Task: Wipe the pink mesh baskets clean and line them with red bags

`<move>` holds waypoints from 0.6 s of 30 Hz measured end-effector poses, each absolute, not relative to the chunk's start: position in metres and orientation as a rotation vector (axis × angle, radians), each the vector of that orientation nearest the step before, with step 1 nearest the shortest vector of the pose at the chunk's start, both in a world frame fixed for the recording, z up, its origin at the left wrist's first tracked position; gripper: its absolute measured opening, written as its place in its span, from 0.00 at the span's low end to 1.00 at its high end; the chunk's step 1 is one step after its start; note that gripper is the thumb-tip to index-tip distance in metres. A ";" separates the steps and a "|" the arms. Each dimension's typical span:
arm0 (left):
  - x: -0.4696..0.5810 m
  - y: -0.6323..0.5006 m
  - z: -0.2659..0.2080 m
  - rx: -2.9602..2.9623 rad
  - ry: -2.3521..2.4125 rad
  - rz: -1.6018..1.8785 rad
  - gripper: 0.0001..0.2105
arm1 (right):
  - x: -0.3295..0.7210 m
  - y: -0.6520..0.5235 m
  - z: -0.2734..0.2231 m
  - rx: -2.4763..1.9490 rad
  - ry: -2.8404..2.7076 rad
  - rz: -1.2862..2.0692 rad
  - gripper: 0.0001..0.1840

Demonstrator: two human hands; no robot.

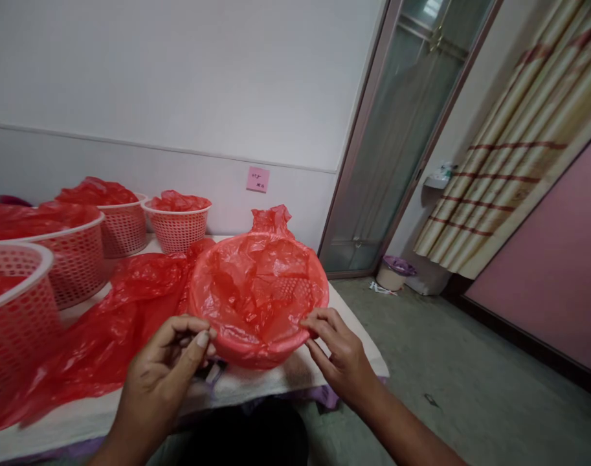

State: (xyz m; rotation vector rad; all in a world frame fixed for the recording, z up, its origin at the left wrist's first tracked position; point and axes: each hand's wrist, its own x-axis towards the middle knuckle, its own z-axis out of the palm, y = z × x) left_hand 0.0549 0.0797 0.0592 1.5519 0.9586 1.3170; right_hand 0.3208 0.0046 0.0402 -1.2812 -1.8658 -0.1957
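A basket lined with a red plastic bag (256,291) sits at the right end of the table, the bag folded over its rim. My left hand (166,369) is closed in a pinch on the bag at the near left of the rim. At the near right, my right hand (341,349) pinches the bag's edge over the rim between thumb and fingers. A crumpled part of the bag sticks up behind the far rim. Left of the basket, a loose red plastic sheet or bag (125,323) spreads over the table and touches the basket's side.
Several plastic baskets with red bags in them, such as a small one (177,226), stand at the left. A pink note (257,179) is on the wall. To the right are a glass door (392,149), a small bin (392,275), a curtain (503,175) and grey floor (445,362).
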 end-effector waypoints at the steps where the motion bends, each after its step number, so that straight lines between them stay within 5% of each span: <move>1: 0.051 0.078 0.061 1.591 0.965 1.306 0.14 | 0.317 -0.002 0.039 -1.276 -1.876 -0.192 0.17; 10: 0.061 0.104 0.102 2.161 0.841 0.955 0.11 | 0.295 -0.020 0.032 -1.221 -1.914 -0.195 0.19; 18: 0.136 0.168 0.105 2.825 0.940 0.050 0.12 | 0.281 -0.022 0.031 -1.205 -1.956 -0.364 0.15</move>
